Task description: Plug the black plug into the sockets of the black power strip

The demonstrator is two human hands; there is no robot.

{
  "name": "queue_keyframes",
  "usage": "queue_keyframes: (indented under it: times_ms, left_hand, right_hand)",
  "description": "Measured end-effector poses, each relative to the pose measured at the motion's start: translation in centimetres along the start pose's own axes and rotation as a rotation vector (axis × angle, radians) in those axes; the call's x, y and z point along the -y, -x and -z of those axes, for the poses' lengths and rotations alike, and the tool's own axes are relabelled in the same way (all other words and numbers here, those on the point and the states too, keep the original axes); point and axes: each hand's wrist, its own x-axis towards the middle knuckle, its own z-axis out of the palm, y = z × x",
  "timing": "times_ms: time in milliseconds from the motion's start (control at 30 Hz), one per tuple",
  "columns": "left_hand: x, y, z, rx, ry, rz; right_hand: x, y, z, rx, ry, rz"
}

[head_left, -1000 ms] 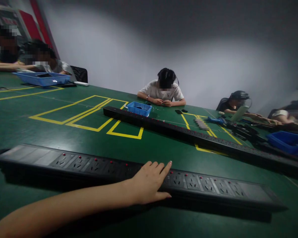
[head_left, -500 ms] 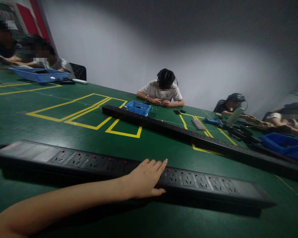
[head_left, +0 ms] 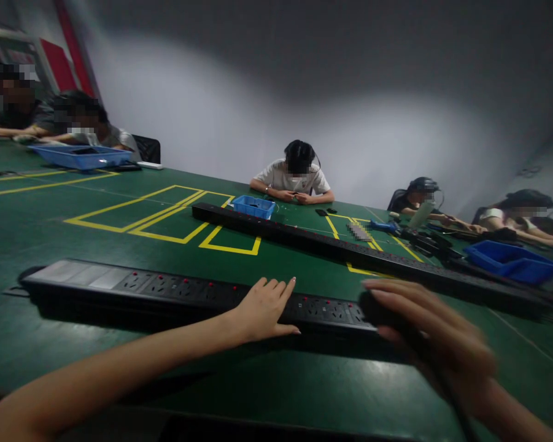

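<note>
Across the near part of the table lies a long black power strip (head_left: 175, 297) with a row of sockets and small red lights. My left hand (head_left: 263, 312) holds it around the middle, fingers over the top and thumb along the near side. From the right, my right hand (head_left: 446, 334), partly blurred, grips a black plug (head_left: 378, 310) with a thick black cord (head_left: 455, 399) trailing down toward me. The plug is over the sockets at the strip's right part. Whether its pins touch a socket is hidden.
A second long power strip (head_left: 304, 240) lies diagonally behind the first. Blue bins stand at the far middle (head_left: 253, 207), left (head_left: 80, 158) and right (head_left: 510, 261). Yellow tape marks the green table (head_left: 133, 331). Several people sit around it, one person (head_left: 297, 175) directly opposite.
My right hand has come into view from the right with the plug and cord. My left hand stays on the strip, and the camera view has shifted slightly.
</note>
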Motion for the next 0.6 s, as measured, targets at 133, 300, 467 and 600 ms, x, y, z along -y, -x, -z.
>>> queue_keyframes:
  times_ms: [133, 300, 467, 600]
  left_hand:
    - [1.2, 2.0, 0.2, -0.027, -0.038, 0.075]
    - [2.1, 2.9, -0.7, -0.039, -0.054, 0.069]
    - [1.9, 2.6, -1.6, -0.075, -0.038, 0.053]
    - [2.0, 2.7, -1.3, -0.069, -0.022, 0.039]
  right_hand:
    - [-1.6, -1.9, -8.4, 0.153, -0.179, -0.027]
    - [-2.4, 0.2, -13.0, 0.263, -0.094, -0.077]
    - [-1.3, -0.5, -12.7, 0.309, -0.018, 0.063]
    - [-0.3, -0.8, -13.6, 0.293, 0.046, 0.036]
